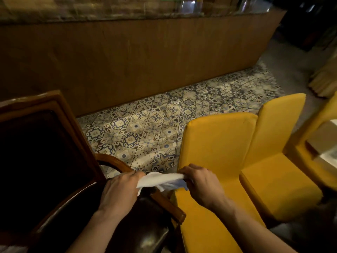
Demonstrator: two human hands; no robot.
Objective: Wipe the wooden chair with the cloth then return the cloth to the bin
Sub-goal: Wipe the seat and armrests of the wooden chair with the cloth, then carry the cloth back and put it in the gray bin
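Note:
A dark wooden chair with a curved armrest and dark padded back fills the lower left. A white cloth is stretched between both hands just above the chair's right armrest. My left hand grips the cloth's left end over the armrest. My right hand holds the cloth's right end, close to the yellow chair. No bin is in view.
Two yellow upholstered chairs stand side by side right of the wooden chair. A long wooden counter front runs across the back. Patterned floor tiles lie between the counter and the chairs. A yellow-edged table is at the right.

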